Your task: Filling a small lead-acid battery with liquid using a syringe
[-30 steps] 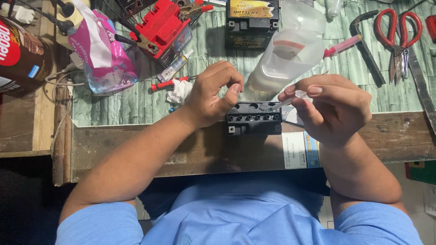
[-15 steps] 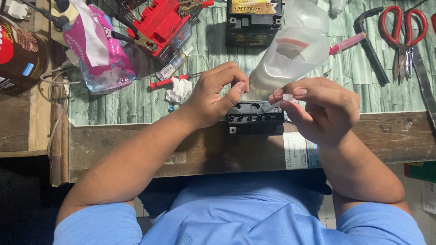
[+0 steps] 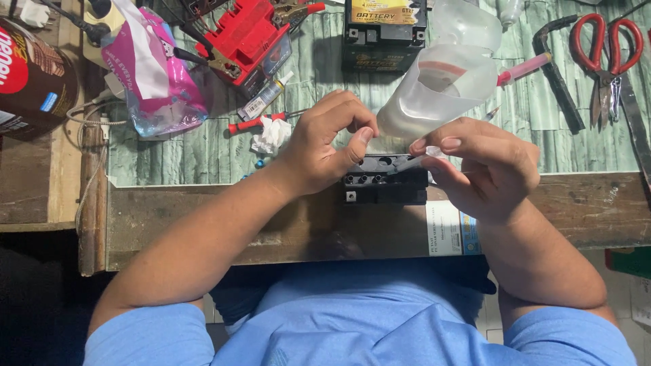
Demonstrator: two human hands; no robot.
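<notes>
Even, bright overhead light, soft shadows under the hands, sharp focus throughout.

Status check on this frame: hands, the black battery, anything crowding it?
Left hand resting on the small black battery. Right hand pinching a small pale piece at its top edge. Clear plastic jug directly behind, close.

Person in blue short-sleeve shirt, bare forearms

Left hand [image 3: 325, 152] & right hand [image 3: 485, 166]: no gloves, rings or watch seen; nails short, unpainted. Shirt plain light blue, sleeves end above elbows, fabric smooth w/ slight sheen.
</notes>
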